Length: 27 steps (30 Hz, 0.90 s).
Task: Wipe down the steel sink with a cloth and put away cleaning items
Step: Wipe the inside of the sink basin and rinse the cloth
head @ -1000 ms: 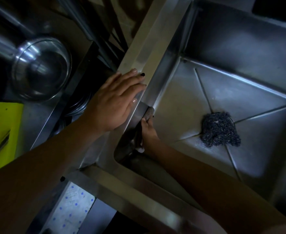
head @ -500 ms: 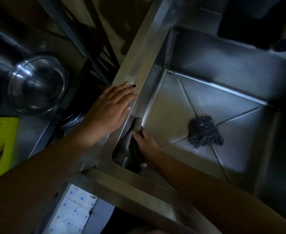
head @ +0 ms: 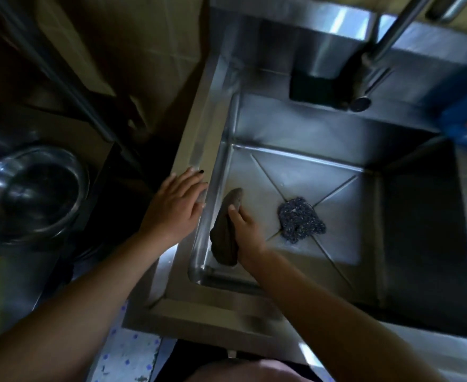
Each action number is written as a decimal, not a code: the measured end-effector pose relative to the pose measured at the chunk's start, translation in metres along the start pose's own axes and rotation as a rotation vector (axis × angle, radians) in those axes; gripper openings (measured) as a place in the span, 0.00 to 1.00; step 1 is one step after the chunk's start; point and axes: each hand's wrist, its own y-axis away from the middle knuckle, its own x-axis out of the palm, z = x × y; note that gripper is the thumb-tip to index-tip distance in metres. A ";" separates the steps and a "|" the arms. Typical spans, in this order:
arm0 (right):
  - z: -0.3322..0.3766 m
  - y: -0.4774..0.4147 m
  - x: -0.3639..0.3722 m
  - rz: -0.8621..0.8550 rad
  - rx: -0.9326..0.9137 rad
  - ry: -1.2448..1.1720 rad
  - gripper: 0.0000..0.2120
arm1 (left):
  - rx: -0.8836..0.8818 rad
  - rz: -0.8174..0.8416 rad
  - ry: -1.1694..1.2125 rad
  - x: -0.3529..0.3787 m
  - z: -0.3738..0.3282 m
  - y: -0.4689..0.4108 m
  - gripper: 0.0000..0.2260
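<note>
Cloth [head: 224,232] has slid up sink's [head: 309,128] left wall since 1 s ago; right hand [head: 246,230] grip closed on it, pressing it to steel. Left hand [head: 175,206] open, flat on rim [head: 196,144]. Scrubber [head: 299,219] sits mid-basin: wiping ongoing, put-away pending.

Bare forearms; the left hand [head: 175,205] has a black-painted fingernail [head: 201,171].

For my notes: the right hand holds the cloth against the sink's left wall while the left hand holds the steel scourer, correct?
No: the head view shows the left hand flat on the sink rim; the steel scourer lies on the sink floor. The right hand does hold the cloth.
</note>
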 end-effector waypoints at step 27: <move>0.067 0.075 -0.054 -0.083 -0.248 -0.548 0.10 | -0.053 -0.054 0.565 -0.028 -0.083 -0.048 0.12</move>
